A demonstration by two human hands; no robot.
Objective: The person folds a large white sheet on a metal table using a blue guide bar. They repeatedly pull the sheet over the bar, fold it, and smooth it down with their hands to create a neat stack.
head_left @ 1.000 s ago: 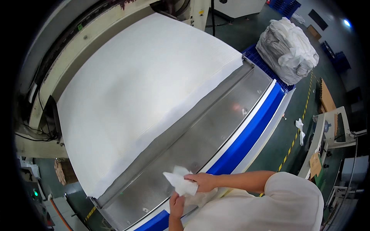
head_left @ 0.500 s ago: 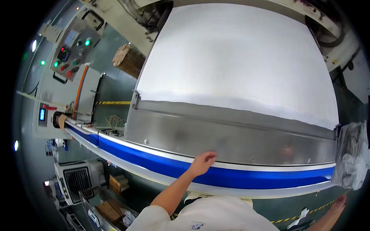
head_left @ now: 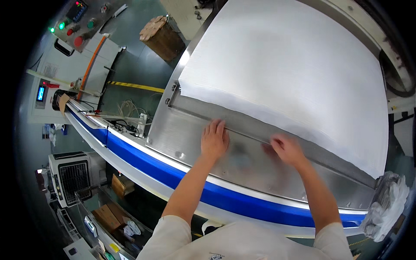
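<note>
A wide white sheet (head_left: pixel 286 60) of cloth-like material lies over the machine bed, its near edge wavy. In front of it runs a shiny metal plate (head_left: pixel 255 167) with a raised lip (head_left: pixel 190 113). My left hand (head_left: pixel 214 141) rests at that lip, fingers stretched forward and lying on the metal. Farther right, my right hand (head_left: pixel 287 149) is at the same lip, close to the sheet's near edge. Its fingers look bent but are smeared by motion, so their grip is unclear. A blue strip (head_left: pixel 229 197) along the front rail passes under both forearms.
At the rail's right end hangs crumpled clear plastic (head_left: pixel 385 203). A control cabinet (head_left: pixel 52 78) with lit buttons stands at the left, near a brown cardboard-like bundle (head_left: pixel 162 38) on the floor. An air cooler (head_left: pixel 73 177) and a bin with cardboard (head_left: pixel 108 216) are at lower left.
My left hand has moved forward from the front rail to the plate's lip. My right hand has come in from the far lower right onto the plate. The view has turned and shifted.
</note>
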